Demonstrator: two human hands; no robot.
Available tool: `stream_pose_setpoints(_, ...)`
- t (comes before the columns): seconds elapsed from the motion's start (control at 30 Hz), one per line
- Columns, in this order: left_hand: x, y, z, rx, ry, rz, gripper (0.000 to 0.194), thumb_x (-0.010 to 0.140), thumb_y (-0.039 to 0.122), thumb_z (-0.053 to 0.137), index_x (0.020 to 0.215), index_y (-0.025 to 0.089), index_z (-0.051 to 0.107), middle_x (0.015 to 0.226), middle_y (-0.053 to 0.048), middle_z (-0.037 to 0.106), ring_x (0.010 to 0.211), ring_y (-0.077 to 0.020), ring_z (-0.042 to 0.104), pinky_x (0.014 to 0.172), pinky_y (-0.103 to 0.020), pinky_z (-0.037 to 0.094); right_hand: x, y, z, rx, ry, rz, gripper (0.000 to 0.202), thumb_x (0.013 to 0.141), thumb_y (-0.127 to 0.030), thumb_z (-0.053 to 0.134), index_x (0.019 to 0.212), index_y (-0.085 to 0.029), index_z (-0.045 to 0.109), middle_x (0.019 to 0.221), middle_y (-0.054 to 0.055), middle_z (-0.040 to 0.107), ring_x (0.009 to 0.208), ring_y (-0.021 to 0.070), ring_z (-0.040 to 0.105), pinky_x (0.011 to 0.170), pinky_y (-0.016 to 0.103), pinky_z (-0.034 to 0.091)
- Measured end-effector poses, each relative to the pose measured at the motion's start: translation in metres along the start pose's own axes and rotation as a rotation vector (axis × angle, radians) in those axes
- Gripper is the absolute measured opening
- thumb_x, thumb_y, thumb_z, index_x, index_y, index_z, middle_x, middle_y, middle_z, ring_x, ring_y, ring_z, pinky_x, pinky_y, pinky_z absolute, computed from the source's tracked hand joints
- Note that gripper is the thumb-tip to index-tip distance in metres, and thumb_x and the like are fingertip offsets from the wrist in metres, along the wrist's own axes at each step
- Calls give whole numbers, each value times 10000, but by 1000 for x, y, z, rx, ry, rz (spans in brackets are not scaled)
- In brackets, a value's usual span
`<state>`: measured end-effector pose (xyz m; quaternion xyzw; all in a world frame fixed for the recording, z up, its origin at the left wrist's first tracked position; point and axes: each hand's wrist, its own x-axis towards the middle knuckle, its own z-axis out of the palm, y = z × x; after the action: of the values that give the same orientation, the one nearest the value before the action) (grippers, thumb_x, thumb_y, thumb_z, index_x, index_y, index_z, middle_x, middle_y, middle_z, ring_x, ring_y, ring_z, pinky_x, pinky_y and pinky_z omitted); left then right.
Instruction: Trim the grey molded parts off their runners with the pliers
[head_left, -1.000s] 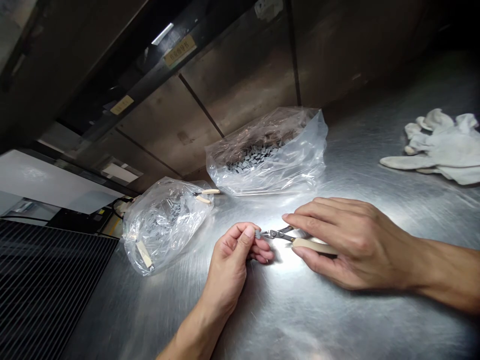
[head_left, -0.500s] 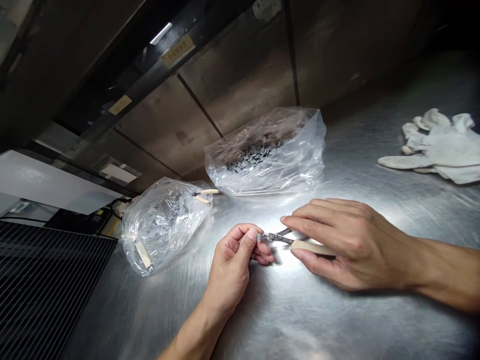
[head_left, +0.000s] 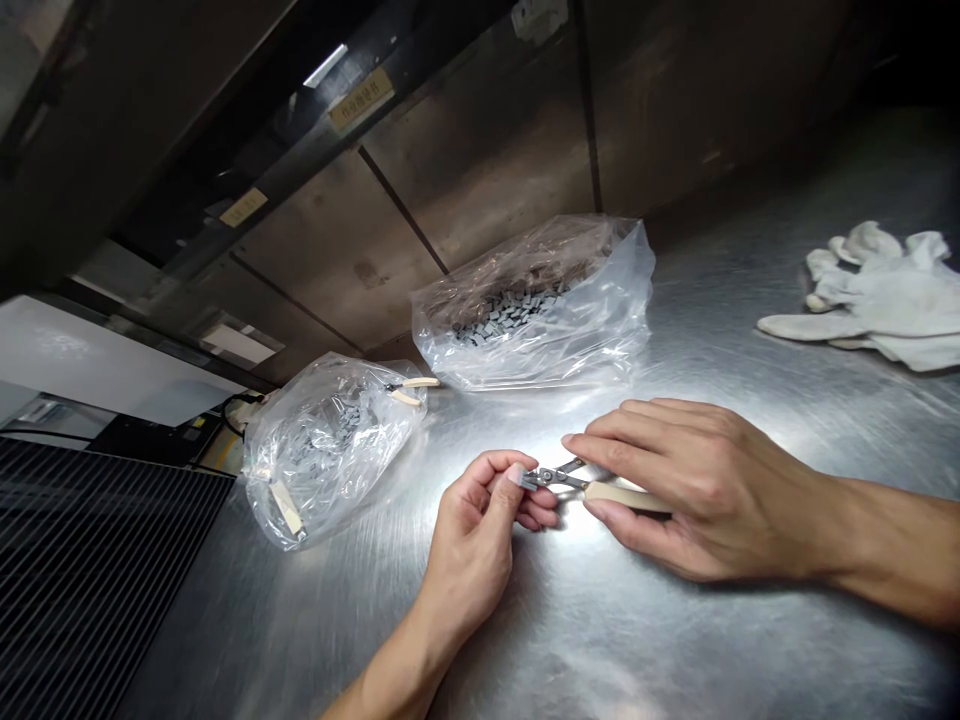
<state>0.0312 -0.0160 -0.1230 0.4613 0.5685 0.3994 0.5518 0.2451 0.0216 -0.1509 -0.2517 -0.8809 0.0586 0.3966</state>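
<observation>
While my left hand (head_left: 480, 520) pinches a small grey piece (head_left: 517, 476) between thumb and fingertips, my right hand (head_left: 690, 490) stays closed around the cream handles of the cutters (head_left: 577, 480), low over the steel tabletop (head_left: 675, 640). Head view: compared with a second ago, the left hand has shifted slightly toward the tool, so the piece now sits at the cutter tips; whether they bite it I cannot tell. Both plastic bags of grey pieces (head_left: 532, 310) (head_left: 322, 440) and the white gloves (head_left: 885, 295) lie unmoved.
</observation>
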Motion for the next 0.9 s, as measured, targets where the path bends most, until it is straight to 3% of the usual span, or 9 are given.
stream_pose_setpoints(0.6, -2, -1, -1, 8, 10, 36, 224, 874, 282, 696, 1059, 157, 699, 848, -71, 769, 767, -177, 715, 685, -252, 532, 0, 0, 0, -42, -28, 41, 277, 940, -246, 573, 1162, -113, 673, 1007, 125, 688, 892, 252, 663, 777, 380, 535)
stream_pose_setpoints(0.9, 4, -2, -6, -136, 43, 34, 166, 901, 300, 686, 987, 160, 664, 856, -49, 744, 723, -140, 698, 641, -218, 538, 4, 0, -1, -91, 79, 30, 283, 927, -252, 592, 1149, -90, 662, 1007, 124, 688, 876, 248, 647, 731, 377, 503)
